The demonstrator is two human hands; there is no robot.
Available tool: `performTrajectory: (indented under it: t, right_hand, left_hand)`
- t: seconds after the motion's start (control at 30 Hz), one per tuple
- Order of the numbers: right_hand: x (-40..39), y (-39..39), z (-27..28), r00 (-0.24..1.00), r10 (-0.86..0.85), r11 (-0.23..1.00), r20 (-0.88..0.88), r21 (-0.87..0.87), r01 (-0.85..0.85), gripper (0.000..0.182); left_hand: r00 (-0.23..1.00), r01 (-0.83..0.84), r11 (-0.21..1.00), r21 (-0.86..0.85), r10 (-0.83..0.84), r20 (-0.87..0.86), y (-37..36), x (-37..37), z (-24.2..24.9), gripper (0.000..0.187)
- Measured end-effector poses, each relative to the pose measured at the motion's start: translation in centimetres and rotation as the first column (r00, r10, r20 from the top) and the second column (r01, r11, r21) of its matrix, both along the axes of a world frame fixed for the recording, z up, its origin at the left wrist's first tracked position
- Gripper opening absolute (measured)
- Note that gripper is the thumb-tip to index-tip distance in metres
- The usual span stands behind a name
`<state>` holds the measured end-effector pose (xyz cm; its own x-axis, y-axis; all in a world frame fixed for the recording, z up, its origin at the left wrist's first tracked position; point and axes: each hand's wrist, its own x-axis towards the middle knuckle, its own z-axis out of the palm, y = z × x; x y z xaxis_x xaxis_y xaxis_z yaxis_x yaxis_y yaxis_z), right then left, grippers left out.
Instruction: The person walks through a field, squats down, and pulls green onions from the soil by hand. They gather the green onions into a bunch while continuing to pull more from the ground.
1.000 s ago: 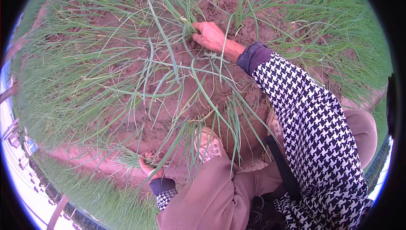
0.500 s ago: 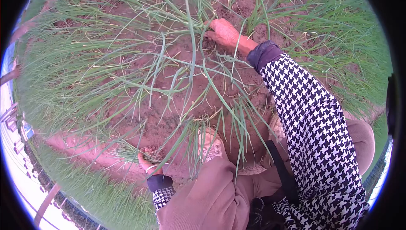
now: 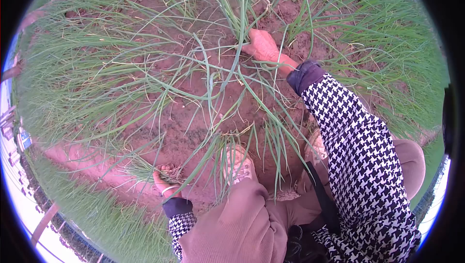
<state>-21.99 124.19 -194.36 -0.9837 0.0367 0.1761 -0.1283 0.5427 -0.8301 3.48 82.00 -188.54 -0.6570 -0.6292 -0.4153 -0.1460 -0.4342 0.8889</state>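
My right hand point(image 3: 264, 46) is closed round the lower stems of a clump of green onions point(image 3: 232, 14) in the bed's upper middle. The clump's leaves fan up and away from me; its base and roots are hidden by the fingers and foliage. Low on the left, my left hand point(image 3: 163, 181) wraps round a small bunch of green onions point(image 3: 140, 169). That bunch points left, its pale root ends showing by the fingers. Long loose leaves point(image 3: 210, 76) arch over the bare soil between my hands.
Dense green onions point(image 3: 387, 35) grow on the right and on the left. Reddish-brown soil point(image 3: 186, 118) lies in the middle. My shoes point(image 3: 238, 164) stand at the near edge, beside more onion leaves point(image 3: 276, 149). A raised soil ridge point(image 3: 82, 164) runs along the lower left.
My right hand has shifted slightly right and down, and the clump in it now stands more upright. My left hand keeps its bunch, slightly further left in view.
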Motion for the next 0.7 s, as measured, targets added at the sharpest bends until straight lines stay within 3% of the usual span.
performTrajectory:
  t: [0.1, 0.2, 0.23, 0.33, 0.43, 0.53, 0.6, 0.67, 0.7]
  right_hand:
    - [-0.1, -0.4, -1.2, 0.997, -0.080, 0.988, -0.010, 0.132, 0.080, 0.029]
    - [0.0, 1.5, -3.7, 0.988, -0.150, 0.981, -0.018, 0.118, 0.151, 0.027]
    - [-0.1, 3.1, -5.1, 0.985, -0.169, 0.982, -0.041, 0.081, 0.172, 0.025]
    - [2.6, 6.0, -8.3, 0.956, -0.256, 0.966, 0.140, 0.002, 0.258, 0.025]
    - [3.2, 6.6, -7.7, 0.966, -0.236, 0.938, 0.106, -0.234, 0.254, 0.025]
    - [3.9, 8.1, -8.2, 0.983, 0.072, 0.903, 0.166, -0.429, 0.006, 0.023]
    - [3.8, 6.5, -5.2, 0.932, 0.225, 0.805, 0.282, -0.592, -0.015, 0.031]
    - [2.6, 5.7, -3.9, 0.921, 0.159, 0.931, 0.356, -0.365, -0.020, 0.036]
    - [1.9, 5.2, -5.0, 0.946, 0.029, 0.984, 0.324, -0.177, 0.031, 0.036]
  left_hand:
    - [0.999, 0.040, 0.997, 0.072, -0.038, -0.034, -0.3, -0.1, -1.1, 0.019]
    - [1.000, 0.028, 0.993, 0.118, -0.027, -0.007, 1.9, -2.3, -2.2, 0.018]
    - [0.998, 0.058, 0.993, 0.103, -0.055, -0.034, 2.5, -3.1, -3.7, 0.018]
    - [0.970, 0.240, 0.964, 0.115, -0.242, 0.009, 1.8, -6.9, -3.9, 0.017]
    - [0.971, 0.227, 0.959, 0.166, -0.236, 0.035, 3.7, -6.2, -4.0, 0.016]
    - [0.975, 0.215, 0.953, 0.213, -0.223, 0.014, 4.9, -6.2, -6.3, 0.015]
    - [0.977, 0.207, 0.955, 0.214, -0.211, -0.002, 4.8, -5.8, -6.6, 0.014]
    - [0.977, 0.213, 0.955, 0.205, -0.213, -0.021, 4.9, -6.2, -6.5, 0.013]
    - [0.987, 0.142, 0.981, 0.132, -0.152, 0.061, 6.2, -6.1, -5.7, 0.012]
